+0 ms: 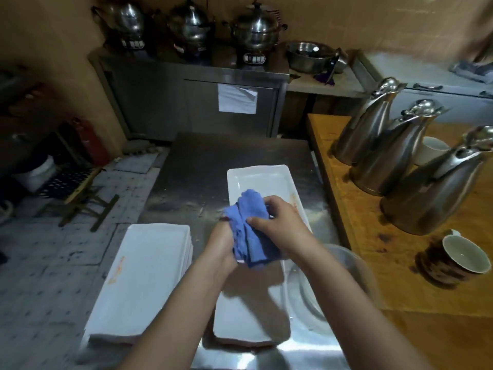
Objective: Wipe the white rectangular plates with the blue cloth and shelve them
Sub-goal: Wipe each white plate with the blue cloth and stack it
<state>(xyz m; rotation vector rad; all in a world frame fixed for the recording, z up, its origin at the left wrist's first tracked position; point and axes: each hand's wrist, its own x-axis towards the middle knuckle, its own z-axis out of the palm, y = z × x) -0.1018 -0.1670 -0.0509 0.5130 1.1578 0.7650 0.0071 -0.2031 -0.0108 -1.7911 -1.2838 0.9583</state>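
Both my hands hold the bunched blue cloth [250, 228] above the steel table. My left hand [222, 244] grips it from the left and below, and my right hand [280, 222] closes on it from the right. Under them lies a long white rectangular plate [256, 180] with an orange smear near its right rim. A second white plate [248, 319] lies nearer to me, partly under my arms. On the left stands a stack of white rectangular plates [138, 284]; the top one carries an orange stain by its left edge.
A clear glass bowl [336, 279] sits at the table's right edge. On the wooden counter at the right stand three steel jugs [386, 161] and a dark mug [453, 260]. A steel cabinet [192, 97] with pots is behind. Tiled floor lies at the left.
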